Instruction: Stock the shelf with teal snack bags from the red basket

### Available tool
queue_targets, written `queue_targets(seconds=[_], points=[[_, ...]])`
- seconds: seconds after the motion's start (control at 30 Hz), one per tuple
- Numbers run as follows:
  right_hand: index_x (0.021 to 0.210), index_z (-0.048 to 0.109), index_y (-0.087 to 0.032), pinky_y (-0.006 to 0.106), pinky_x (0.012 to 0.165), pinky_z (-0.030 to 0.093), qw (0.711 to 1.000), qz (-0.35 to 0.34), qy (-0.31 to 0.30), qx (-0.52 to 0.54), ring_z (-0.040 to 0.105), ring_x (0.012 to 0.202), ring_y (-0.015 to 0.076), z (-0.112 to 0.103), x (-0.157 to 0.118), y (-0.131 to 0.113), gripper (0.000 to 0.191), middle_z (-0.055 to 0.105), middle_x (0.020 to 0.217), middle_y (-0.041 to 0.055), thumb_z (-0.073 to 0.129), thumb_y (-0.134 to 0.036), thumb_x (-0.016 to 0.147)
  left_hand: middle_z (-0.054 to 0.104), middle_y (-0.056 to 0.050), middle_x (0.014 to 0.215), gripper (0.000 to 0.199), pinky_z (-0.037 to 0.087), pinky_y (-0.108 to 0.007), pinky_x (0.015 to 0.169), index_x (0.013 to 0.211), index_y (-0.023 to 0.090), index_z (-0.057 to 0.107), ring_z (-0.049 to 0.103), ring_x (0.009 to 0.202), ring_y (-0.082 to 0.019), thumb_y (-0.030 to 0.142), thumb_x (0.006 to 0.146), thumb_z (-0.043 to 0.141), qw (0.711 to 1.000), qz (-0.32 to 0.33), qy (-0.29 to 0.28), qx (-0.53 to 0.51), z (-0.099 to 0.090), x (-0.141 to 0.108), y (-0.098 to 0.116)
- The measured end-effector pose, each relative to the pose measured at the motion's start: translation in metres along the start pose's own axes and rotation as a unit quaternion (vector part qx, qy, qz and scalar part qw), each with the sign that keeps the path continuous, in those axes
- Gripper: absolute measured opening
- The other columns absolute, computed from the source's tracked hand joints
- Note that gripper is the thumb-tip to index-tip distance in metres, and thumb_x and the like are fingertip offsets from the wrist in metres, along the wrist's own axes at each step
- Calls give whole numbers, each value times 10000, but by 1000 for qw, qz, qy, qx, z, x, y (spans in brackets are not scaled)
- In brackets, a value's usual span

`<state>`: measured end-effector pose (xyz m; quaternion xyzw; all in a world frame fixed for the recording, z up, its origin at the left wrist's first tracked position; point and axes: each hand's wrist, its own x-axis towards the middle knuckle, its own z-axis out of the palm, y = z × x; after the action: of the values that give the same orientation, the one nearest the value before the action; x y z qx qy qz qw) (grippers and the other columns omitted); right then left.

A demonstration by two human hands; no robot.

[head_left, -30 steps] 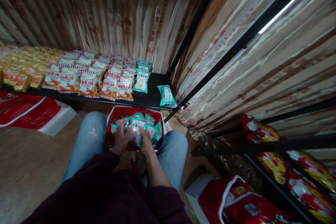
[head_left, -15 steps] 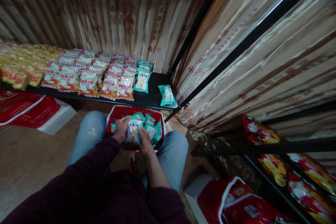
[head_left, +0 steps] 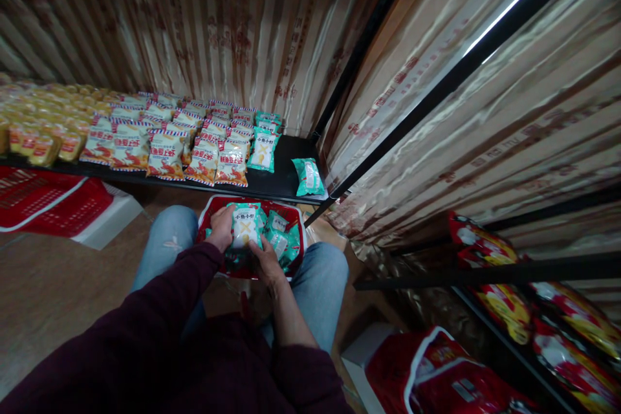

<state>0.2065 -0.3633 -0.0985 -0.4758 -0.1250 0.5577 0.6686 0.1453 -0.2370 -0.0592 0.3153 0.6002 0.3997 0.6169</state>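
Observation:
Between both hands is a teal-and-white snack bag (head_left: 246, 226), its printed front facing up, above the red basket (head_left: 206, 208). My left hand (head_left: 222, 228) is closed on the bag's left side. My right hand (head_left: 266, 259) grips its lower right corner. More teal snack bags (head_left: 281, 236) lie in the basket, which sits between my knees below the shelf edge. On the black shelf (head_left: 284, 184), a few teal bags (head_left: 263, 149) stand in a column, and a single teal bag (head_left: 307, 176) lies tilted near the right corner post.
Rows of orange-and-white snack bags (head_left: 165, 154) and yellow packages (head_left: 43, 145) fill the shelf to the left. Black posts (head_left: 378, 158) frame the right corner. A red crate (head_left: 43, 200) sits lower left; red bags (head_left: 446, 375) are lower right.
Both hands have lifted the teal snack bag slightly and tipped it flatter toward me. My left hand has moved up a little. The shelf goods stay where they were.

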Motion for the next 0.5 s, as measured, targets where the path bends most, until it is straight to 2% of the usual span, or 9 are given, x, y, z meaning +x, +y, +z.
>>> queue_targets(seconds=[0.1,0.2,0.33,0.5], points=[[1078,601,-218,284,753,528,1000,1,-3,16,656,837,178,-2,0,1,542,709,954,6,783,-345,583,575,28,545,249,427,-259,567,674,157,606,560,567,-138,352,549,698,1000,-12,-15,8,1,5,1],[1037,614,-213,279,739,527,999,-13,31,3,653,822,173,-6,3,5,495,711,916,2,775,-329,584,612,12,598,295,440,-246,574,722,159,624,588,602,-136,393,567,713,997,-29,-65,18,-1,4,-1],[1048,610,-213,287,770,518,998,-46,47,0,655,806,168,-7,5,6,460,712,914,-5,740,-304,616,660,-8,694,387,471,-238,602,828,169,637,630,672,-138,448,577,732,988,-40,-146,24,-7,-12,-5],[1110,584,-215,303,791,517,995,-62,81,0,653,871,191,-9,6,4,514,700,1008,8,717,-326,626,708,-62,795,484,509,-294,686,856,136,647,664,756,-199,408,494,816,972,-29,-230,31,-18,-35,-13]])
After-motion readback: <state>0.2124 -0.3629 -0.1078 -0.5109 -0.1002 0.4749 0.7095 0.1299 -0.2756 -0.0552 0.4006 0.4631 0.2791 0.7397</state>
